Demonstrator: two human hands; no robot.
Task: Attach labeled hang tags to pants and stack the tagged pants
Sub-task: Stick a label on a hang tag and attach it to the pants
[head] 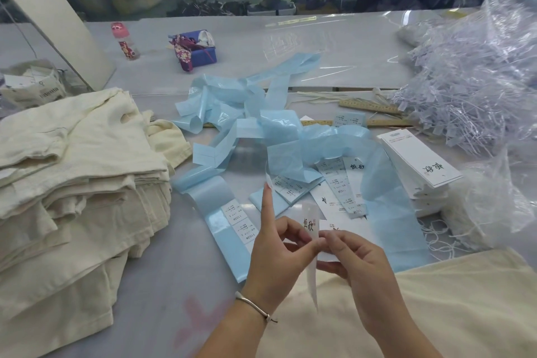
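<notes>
My left hand [280, 253] and right hand [353, 263] meet at the near centre of the table [162, 285], and both pinch the same white hang tag [308, 227]. The left grips it between thumb and curled fingers while its index finger points straight up toward the far side; the right thumb and fingers clasp the tag's right edge. The tag stands on edge, black characters facing me, its lower end trailing down between my wrists. A thin bracelet [255, 306] sits on my left wrist.

Cream pants [436, 305] lie under my right forearm at the near right. A tall stack of folded cream pants [72, 171] fills the left side.

Just beyond my hands, loose blue label backing strips [255, 113] sprawl across the middle, curling over one another and covering part of the scattered tags [337, 192] on the table. One strip with printed stickers [241, 222] runs just left of my left hand. A stack of white tags [421, 160] sits to the right, with a heap of clear plastic fasteners [470, 87] and crumpled plastic behind it. Wooden rulers [369, 106] lie partly under the strips. On the far left stand a pink bottle [123, 41] and a blue box [200, 49].
</notes>
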